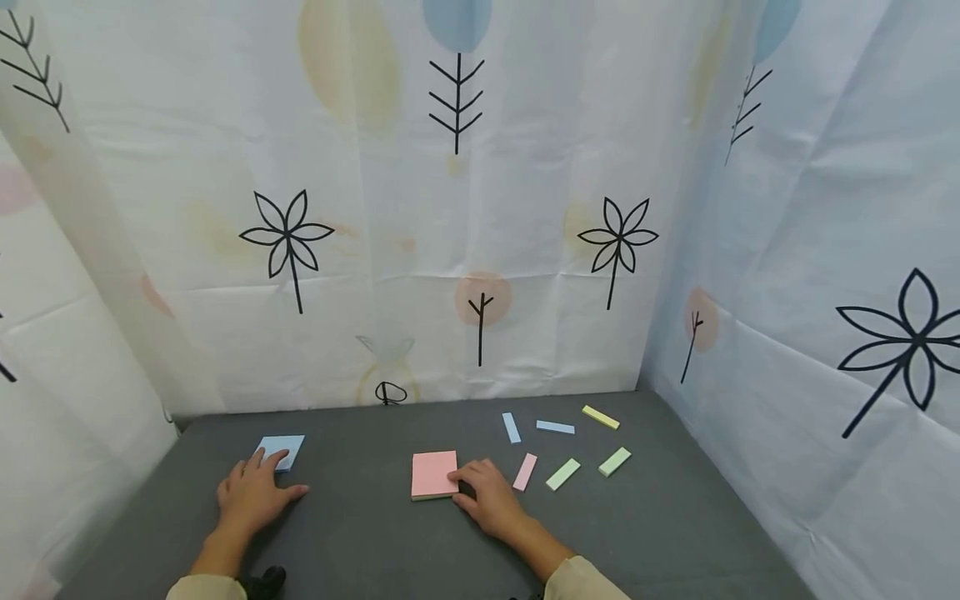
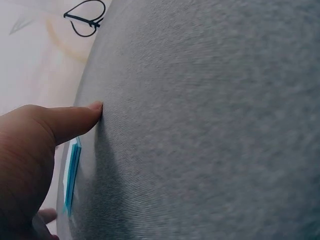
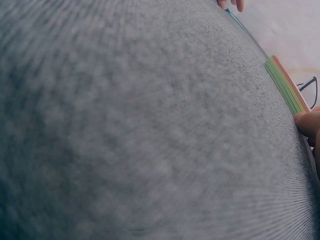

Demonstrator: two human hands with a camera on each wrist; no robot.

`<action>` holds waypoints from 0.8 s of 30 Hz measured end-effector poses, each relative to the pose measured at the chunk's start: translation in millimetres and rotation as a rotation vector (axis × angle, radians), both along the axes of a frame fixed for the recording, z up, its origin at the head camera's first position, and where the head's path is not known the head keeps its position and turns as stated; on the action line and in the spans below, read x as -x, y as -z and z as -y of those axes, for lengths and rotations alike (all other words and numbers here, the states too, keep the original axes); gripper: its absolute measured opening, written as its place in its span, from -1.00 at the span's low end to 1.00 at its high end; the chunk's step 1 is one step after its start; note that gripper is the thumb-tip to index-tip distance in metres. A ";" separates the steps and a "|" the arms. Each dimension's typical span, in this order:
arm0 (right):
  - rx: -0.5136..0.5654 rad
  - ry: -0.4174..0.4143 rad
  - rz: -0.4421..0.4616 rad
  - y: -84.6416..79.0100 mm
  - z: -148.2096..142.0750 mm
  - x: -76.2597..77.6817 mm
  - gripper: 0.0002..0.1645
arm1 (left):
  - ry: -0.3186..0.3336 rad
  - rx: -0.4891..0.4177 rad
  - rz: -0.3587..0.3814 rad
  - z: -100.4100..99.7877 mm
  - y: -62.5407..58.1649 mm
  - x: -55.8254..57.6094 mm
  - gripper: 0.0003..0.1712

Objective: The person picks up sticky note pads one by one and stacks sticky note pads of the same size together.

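Observation:
On the grey tabletop, a stack of square sticky notes [image 1: 433,473] lies in front of the middle of the back curtain, pink on top. Its side [image 3: 286,86] shows green and yellow layers in the right wrist view. My right hand [image 1: 491,504] holds the stack's right edge, with the index finger on the pink top and the thumb at the near corner. To the left, a pad of light blue sticky notes [image 1: 292,454] lies flat. My left hand [image 1: 251,496] rests its fingers on that pad, while the thumb [image 2: 75,120] stretches out away from it.
Right of the stack lie several small strips: two blue [image 1: 512,427] [image 1: 556,427], one yellow [image 1: 601,417], one pink [image 1: 525,472] and two green [image 1: 563,474] [image 1: 615,462]. Patterned white curtains [image 1: 525,333] wall in the table's back and sides.

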State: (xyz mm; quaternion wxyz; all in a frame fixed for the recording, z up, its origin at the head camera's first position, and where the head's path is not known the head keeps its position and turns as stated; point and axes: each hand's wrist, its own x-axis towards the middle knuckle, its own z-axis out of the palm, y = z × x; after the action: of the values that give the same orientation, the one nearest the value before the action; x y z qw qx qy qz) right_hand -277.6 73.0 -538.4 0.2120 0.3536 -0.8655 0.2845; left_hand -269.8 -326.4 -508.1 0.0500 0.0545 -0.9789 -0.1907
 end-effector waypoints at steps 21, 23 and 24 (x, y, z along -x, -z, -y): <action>-0.030 0.024 0.021 -0.6 0.4 -2.1 -0.60 | 0.048 0.097 0.073 -2.5 -8.9 -0.6 -0.17; -0.036 0.030 0.038 -0.7 0.2 -2.5 -0.61 | 0.062 0.111 0.051 -4.0 -8.5 -1.4 -0.24; -0.040 0.032 0.047 -0.9 0.1 -2.8 -0.61 | 0.069 0.120 0.037 -4.8 -8.2 -1.9 -0.27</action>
State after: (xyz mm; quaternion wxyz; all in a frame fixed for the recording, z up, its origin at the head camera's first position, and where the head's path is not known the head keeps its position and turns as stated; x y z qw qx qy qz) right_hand -274.8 72.9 -537.5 0.1891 0.3369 -0.8813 0.2721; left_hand -267.9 -321.6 -499.9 0.0284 0.0209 -0.9906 -0.1322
